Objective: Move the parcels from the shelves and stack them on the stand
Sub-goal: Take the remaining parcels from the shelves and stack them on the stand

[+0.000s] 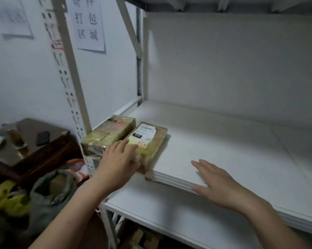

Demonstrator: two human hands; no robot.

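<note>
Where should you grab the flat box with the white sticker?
Grip the labelled parcel by its near short end, from the front: it lies flat, that end reaches the shelf edge, and the other parcel crowds its left side. The left hand rests there.

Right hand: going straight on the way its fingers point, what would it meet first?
Probably the labelled parcel, at its right edge: the right hand points up-left across the shelf board. Height above the board is unclear.
</note>
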